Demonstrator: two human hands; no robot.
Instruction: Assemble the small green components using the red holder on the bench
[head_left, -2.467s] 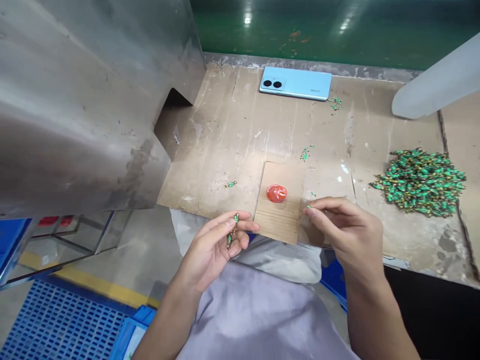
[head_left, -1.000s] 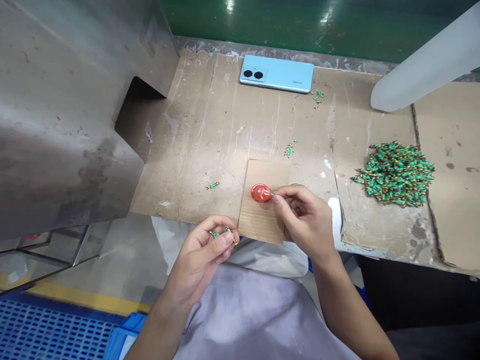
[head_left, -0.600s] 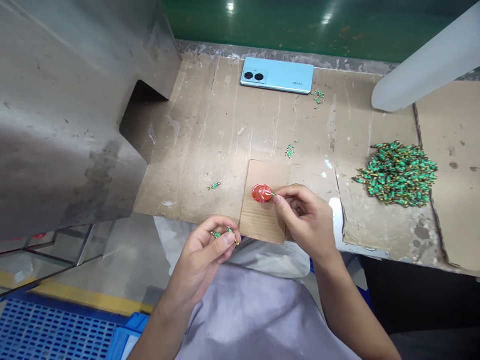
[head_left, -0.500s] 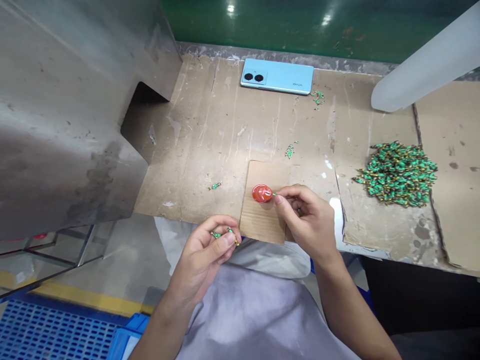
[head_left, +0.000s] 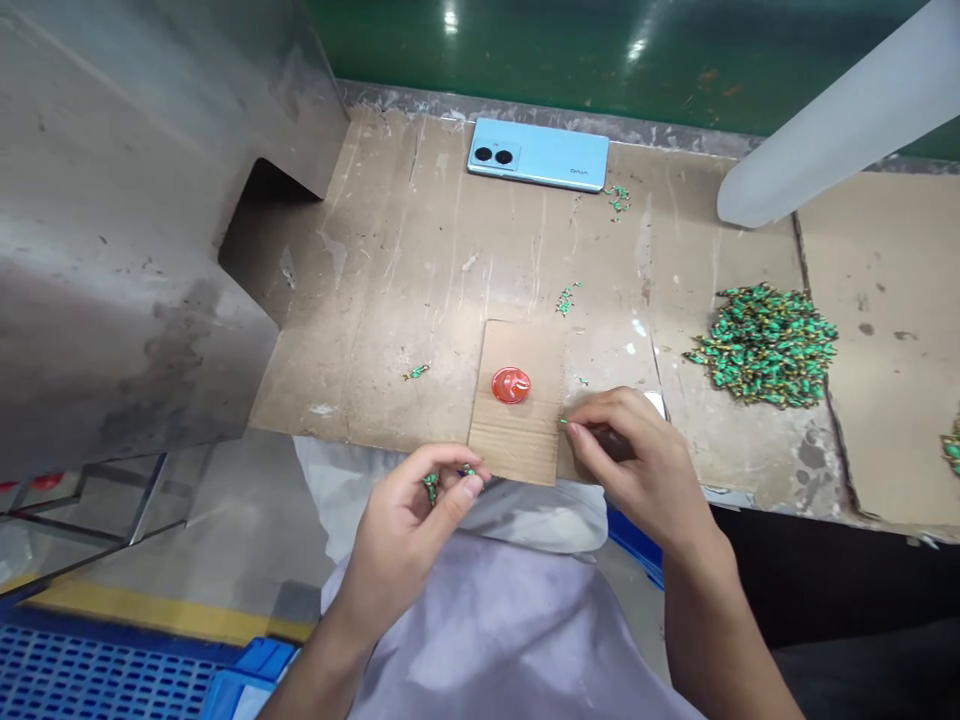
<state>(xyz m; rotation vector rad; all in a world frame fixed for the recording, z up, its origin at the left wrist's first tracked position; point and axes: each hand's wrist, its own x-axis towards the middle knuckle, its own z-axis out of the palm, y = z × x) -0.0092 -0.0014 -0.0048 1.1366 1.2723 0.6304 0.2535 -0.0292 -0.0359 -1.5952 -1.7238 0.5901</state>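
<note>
My left hand (head_left: 424,520) is closed round small green pieces (head_left: 430,486) near the table's front edge, one of them pinched between thumb and fingertips. Between the thumb and forefinger of my right hand (head_left: 637,460) is a tiny green piece (head_left: 564,421), just right of a cardboard rectangle (head_left: 517,445). On that cardboard lies a glossy red-orange blob (head_left: 511,385), touched by neither hand. A large heap of green, dark and gold pieces (head_left: 769,345) sits to the right. One similar piece (head_left: 417,371) lies alone on the left.
A light blue phone (head_left: 538,155) lies at the back, with small green bits (head_left: 619,200) beside it. More bits (head_left: 568,299) lie mid-table. A white tube (head_left: 832,125) slants in from the upper right. Metal housing (head_left: 127,250) stands on the left.
My right hand has moved away from the red blob, down and to the right, still pinching a tiny green piece. My left fingers have shifted around their pieces. The view has shifted slightly.
</note>
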